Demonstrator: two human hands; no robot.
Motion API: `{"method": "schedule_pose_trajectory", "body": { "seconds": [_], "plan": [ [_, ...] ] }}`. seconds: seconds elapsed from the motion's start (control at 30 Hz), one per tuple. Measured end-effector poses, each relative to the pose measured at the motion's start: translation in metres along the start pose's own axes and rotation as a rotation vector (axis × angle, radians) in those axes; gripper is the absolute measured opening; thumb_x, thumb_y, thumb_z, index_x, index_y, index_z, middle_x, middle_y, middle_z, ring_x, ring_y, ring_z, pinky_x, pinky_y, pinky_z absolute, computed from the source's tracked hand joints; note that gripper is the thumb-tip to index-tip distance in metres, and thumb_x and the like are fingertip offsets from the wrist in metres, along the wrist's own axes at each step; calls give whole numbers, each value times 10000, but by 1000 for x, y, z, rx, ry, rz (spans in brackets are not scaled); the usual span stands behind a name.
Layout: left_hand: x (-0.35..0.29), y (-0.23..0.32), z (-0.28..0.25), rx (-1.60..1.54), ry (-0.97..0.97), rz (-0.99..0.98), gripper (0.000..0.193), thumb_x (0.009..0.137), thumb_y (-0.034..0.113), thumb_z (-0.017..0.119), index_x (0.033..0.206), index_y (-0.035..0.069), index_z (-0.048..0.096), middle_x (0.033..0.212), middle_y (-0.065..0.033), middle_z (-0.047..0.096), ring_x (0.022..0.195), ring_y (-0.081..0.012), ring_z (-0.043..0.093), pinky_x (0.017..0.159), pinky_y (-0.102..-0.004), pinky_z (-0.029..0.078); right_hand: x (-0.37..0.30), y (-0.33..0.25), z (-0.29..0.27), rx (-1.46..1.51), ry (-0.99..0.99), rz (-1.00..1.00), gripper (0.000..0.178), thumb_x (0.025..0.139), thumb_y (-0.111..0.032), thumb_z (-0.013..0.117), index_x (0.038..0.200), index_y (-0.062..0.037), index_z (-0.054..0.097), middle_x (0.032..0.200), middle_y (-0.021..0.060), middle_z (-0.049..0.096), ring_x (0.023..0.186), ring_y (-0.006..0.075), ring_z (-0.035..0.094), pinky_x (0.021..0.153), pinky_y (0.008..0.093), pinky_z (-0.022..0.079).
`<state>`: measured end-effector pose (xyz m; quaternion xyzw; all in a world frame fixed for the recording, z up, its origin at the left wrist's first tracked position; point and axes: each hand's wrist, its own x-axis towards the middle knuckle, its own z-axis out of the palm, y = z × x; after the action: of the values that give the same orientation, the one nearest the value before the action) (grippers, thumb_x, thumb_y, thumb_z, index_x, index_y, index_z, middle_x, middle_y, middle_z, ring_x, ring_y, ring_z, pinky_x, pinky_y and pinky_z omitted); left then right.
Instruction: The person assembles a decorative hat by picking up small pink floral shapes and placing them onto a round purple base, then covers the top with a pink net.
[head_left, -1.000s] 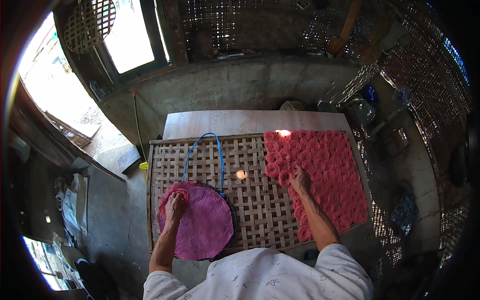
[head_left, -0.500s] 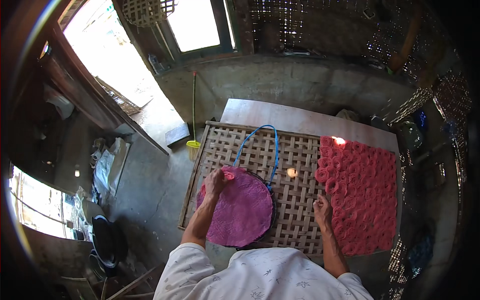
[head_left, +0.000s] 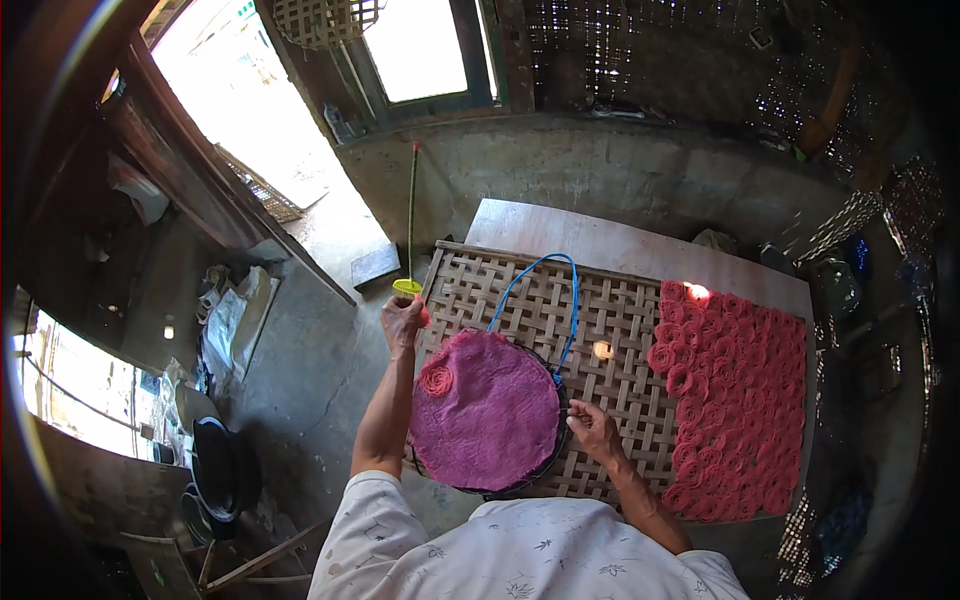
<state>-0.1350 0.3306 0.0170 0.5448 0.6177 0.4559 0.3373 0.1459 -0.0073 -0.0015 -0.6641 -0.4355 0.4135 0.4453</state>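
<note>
A round purple sheet-like piece point(head_left: 487, 430) lies on a dark hoop over the woven bamboo tray point(head_left: 625, 400). Near its upper left edge sits one coiled pink-red rosette point(head_left: 436, 380). Raised beyond that edge, my left hand point(head_left: 402, 322) is closed around a small pink-red thing, mostly hidden by the fingers. My right hand point(head_left: 597, 435) is at the right rim of the round piece, fingers curled and pinched together; whether anything is in them is hidden. A blue cord loop point(head_left: 575, 300) rises from the hoop. Many similar rosettes point(head_left: 735, 400) cover the tray's right side in close rows.
A pale board point(head_left: 640, 245) shows beyond the tray's far edge. On the left, a yellow-headed pole point(head_left: 411, 210) leans by the wall near the doorway. Black basins point(head_left: 212, 465) and white sacks point(head_left: 235, 325) stand at the far left.
My left hand has lifted off the purple piece and moved away to its upper left, uncovering the rosette. My right hand has moved left to the rim. The view has shifted slightly.
</note>
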Motion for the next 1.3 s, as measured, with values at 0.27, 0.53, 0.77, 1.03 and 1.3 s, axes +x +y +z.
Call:
{"method": "schedule_pose_trajectory", "body": {
  "seconds": [0.27,0.53,0.77,1.03,1.3],
  "plan": [
    [-163,71,37,-233,-910,-269,297,787,66,631,1067,-31,609,852,-116,670,737,-203,668,607,-320,565,20,-36,14,502,-71,70,459,854,-189,658,1227,47,528,1116,85,609,1031,149,575,919,296,457],
    [-234,31,61,-231,-980,-400,377,816,150,682,1142,-19,597,969,-98,659,805,-170,630,697,-296,531,-7,-3,-31,583,-135,453,214,836,-171,679,982,-19,640,812,13,646,679,94,619,656,239,532],
    [-170,-34,-1,582,-172,439,452,633,110,782,1043,18,615,1019,-141,604,970,-319,570,863,-384,457,1,58,-104,566,432,275,149,848,-209,643,895,-68,628,778,-15,612,661,91,582,540,239,489],
    [-148,-55,-21,752,-360,488,364,643,162,757,969,77,618,1028,-119,563,984,-328,548,828,-419,458,33,87,-145,645,566,297,206,843,-190,615,1008,-66,626,805,-21,613,698,96,600,530,237,502],
    [-129,-68,-27,852,-485,697,148,767,143,567,889,72,609,927,-109,588,887,-304,587,763,-414,495,17,61,-139,-620,530,307,371,852,-165,584,1195,-28,544,957,150,653,827,303,645,707,395,507]
  ]
}}
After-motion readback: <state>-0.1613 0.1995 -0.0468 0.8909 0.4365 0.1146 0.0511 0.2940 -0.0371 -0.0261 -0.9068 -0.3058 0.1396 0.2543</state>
